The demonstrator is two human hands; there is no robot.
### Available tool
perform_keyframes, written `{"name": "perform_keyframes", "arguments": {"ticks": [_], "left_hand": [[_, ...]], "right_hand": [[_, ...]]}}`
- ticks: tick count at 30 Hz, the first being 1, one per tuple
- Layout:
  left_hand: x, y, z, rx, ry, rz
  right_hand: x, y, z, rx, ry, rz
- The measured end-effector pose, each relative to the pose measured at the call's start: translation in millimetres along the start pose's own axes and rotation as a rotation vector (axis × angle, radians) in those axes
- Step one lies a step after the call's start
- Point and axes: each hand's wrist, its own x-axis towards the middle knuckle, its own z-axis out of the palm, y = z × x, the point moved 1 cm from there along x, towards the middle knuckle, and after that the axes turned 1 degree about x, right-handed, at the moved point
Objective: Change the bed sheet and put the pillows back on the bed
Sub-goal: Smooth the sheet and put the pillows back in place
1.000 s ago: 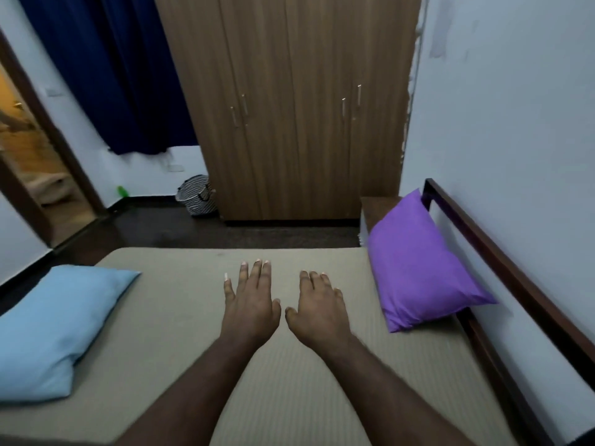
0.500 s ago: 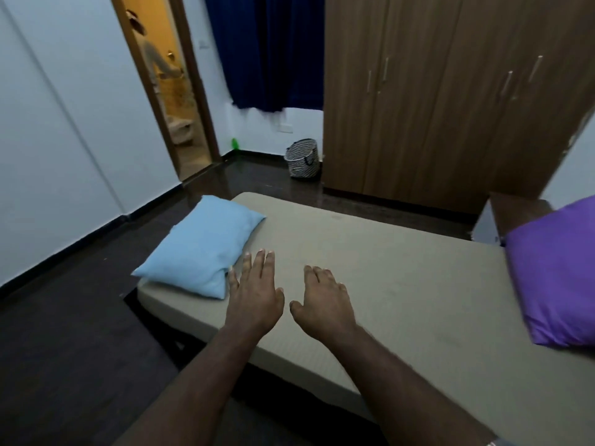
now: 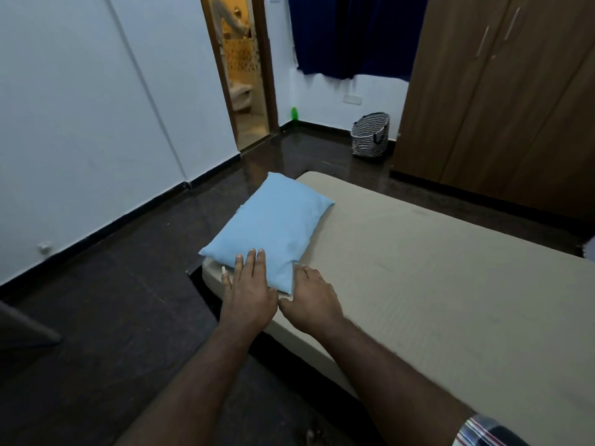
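Dark glossy floor (image 3: 128, 300), white walls, wardrobe (image 3: 502, 98) far right. Bare beige mattress (image 3: 434, 284) on bed. One blue pillow (image 3: 273, 226) at its left edge. One striped basket (image 3: 370, 134), contents not visible. Left hand (image 3: 249, 292) flat on pillow, right hand (image 3: 314, 300) beside it, both uncurled, holding nothing.

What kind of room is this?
Most likely a bedroom. There's a bed with a blue pillow on it, and a tall wooden wardrobe against the wall.
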Motion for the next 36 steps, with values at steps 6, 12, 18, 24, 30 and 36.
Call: {"name": "perform_keyframes", "arguments": {"ticks": [6, 12, 18, 24, 30, 36], "left_hand": [[91.8, -47.2, -9.2, -0.015, -0.018, -0.028], [179.5, -90.7, 4.0, -0.016, -0.053, 0.039], [274.6, -142.3, 5.7, -0.036, -0.081, 0.158], [355.2, -193.1, 20.1, -0.027, -0.199, 0.259], [418.1, -198.2, 59.4, -0.039, -0.345, 0.292], [469.0, -194.5, 124.2, -0.082, -0.521, 0.253]], "right_hand": [[99.5, -33.6, 5.9, 0.004, -0.037, -0.016], [176.2, -46.3, 12.9, 0.029, -0.047, 0.074], [253.6, -73.9, 31.3, 0.076, 0.014, 0.223], [315.0, -108.3, 64.9, 0.163, 0.043, 0.36], [356.2, -80.3, 101.0, 0.28, 0.013, 0.551], [423.7, -29.4, 136.3, 0.495, -0.005, 0.738]]}}
